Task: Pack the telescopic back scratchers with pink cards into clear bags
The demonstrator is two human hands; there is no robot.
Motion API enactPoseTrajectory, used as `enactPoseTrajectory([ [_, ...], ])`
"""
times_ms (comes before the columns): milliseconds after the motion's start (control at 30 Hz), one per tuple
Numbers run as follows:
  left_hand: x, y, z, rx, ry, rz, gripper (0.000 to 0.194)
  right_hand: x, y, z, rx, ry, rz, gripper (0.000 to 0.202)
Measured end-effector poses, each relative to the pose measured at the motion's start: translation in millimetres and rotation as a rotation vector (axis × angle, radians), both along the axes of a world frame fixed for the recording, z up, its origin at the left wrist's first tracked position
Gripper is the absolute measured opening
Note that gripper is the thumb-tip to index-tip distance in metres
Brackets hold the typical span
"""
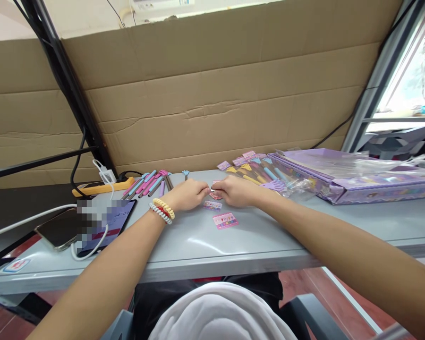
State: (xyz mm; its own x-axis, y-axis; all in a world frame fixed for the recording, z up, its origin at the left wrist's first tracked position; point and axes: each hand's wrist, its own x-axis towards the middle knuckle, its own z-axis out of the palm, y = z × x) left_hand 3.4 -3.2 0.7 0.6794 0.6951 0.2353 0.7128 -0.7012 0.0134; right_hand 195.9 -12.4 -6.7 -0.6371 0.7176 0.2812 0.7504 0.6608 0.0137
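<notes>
My left hand [190, 194], with bracelets [162, 210] at the wrist, is closed in a pinch over the middle of the table. Its fingertips almost meet those of my right hand [235, 191], also closed in a pinch. Something small and pale shows between the fingertips, too small to name. Just below the hands lie a small purple printed card [212, 205] and a larger pink printed card [225, 220]. More small cards [216, 195] are partly hidden beneath the fingers. Behind my left hand rests a blue hand-shaped end [186, 173] on a dark stick.
Colourful sticks [148, 184] lie in a pile at the left. Others with hand-shaped ends and cards [250, 171] lie right, beside clear plastic wrap [297, 186] and a purple box [354, 182]. A tablet [122, 215], phone [56, 229] and white cable [92, 257] occupy the left side.
</notes>
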Motion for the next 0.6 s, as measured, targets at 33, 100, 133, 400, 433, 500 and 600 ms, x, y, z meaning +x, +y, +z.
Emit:
enactPoseTrajectory([
  [33, 0, 0, -0.1, -0.001, -0.003, 0.0, 0.038, 1, -1, 0.7, -0.02, 0.014, 0.007, 0.024],
  [100, -1, 0, -0.2, -0.002, -0.003, 0.007, 0.039, 3, -2, 2.1, -0.06, 0.037, 0.02, 0.026],
  [133, -1, 0, -0.1, -0.003, -0.001, 0.012, 0.039, 4, -2, 2.8, -0.072, 0.046, 0.025, 0.026],
  [400, -1, -1, 1.1, 0.002, -0.002, 0.019, 0.038, -1, -1, 0.9, 0.004, 0.046, -0.007, 0.028],
  [433, -1, -2, 1.1, 0.003, -0.001, 0.016, 0.037, -1, 0, -0.5, 0.012, 0.04, 0.008, 0.026],
  [500, 0, -2, 1.0, 0.006, 0.004, 0.01, 0.035, -2, 4, -3.5, 0.029, 0.024, 0.056, 0.022],
  [600, 0, -2, 0.8, 0.012, 0.01, 0.003, 0.034, -3, 8, -6.9, 0.042, 0.001, 0.112, 0.018],
])
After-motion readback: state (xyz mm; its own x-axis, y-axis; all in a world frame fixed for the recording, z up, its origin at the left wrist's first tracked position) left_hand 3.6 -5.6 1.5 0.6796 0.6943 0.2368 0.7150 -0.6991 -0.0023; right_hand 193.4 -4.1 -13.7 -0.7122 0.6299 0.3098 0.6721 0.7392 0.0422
